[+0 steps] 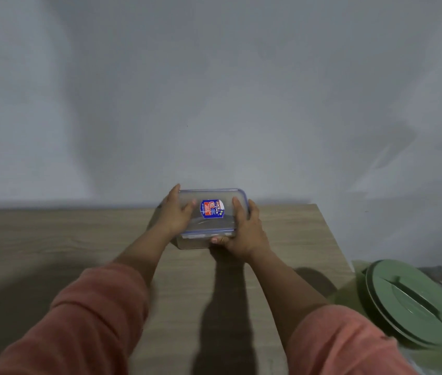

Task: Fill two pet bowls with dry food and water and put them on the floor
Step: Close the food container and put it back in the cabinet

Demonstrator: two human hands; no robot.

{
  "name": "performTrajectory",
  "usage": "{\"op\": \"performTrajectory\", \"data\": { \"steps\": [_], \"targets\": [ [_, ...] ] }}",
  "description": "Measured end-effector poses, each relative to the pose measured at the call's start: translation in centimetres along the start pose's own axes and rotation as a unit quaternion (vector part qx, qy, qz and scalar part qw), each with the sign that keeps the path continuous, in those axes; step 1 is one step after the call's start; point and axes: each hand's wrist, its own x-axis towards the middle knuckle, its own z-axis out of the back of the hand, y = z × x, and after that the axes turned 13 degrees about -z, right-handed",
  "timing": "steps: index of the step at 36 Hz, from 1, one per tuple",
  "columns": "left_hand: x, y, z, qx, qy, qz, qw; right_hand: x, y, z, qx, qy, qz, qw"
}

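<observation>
At the far edge of the wooden table [52, 239] sits the lidded food container [211, 212] — my left hand [174, 215] and right hand [244, 231] grip its two ends, fingers curled over the lid — a green bin [414, 301] stands to the right.

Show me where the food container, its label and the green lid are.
food container [187, 243]: head view, brown lower front wall.
label [211, 209]: head view, middle of the blue sticker.
green lid [414, 304]: head view, its flat top.

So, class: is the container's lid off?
No, the lid sits on the container, with both hands gripping it.
</observation>
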Motion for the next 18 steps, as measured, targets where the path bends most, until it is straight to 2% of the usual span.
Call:
{"op": "performTrajectory", "data": {
  "steps": [3, 7, 9, 12, 16, 18],
  "targets": [
    [-2.4, 1.2, -1.1, -0.142, -0.073, 0.058, 0.985, 0.2, -0.4, 0.2, 0.039, 0.02, 0.002, 0.999],
    [-4.6, 2.3, -2.3, -0.171, -0.071, 0.069, 0.98, 0.2, -0.1, 0.6, 0.136, 0.06, -0.011, 0.989],
    [-4.9, 2.3, -2.5, -0.201, -0.072, 0.08, 0.974, 0.0, 0.4, 0.8, 0.25, 0.083, -0.041, 0.964],
    [-5.1, 2.4, -2.7, -0.221, -0.083, 0.091, 0.967, -0.5, 0.1, 0.1, 0.391, 0.114, -0.109, 0.907],
    [-4.6, 5.3, -3.8, -0.222, -0.102, 0.114, 0.963, -1.4, -1.1, -1.4, 0.437, 0.109, -0.157, 0.879],
    [-6.2, 3.4, -2.8, -0.205, -0.098, 0.115, 0.967, -1.8, -1.1, -1.6, 0.46, 0.114, -0.164, 0.865]
  ]
}}
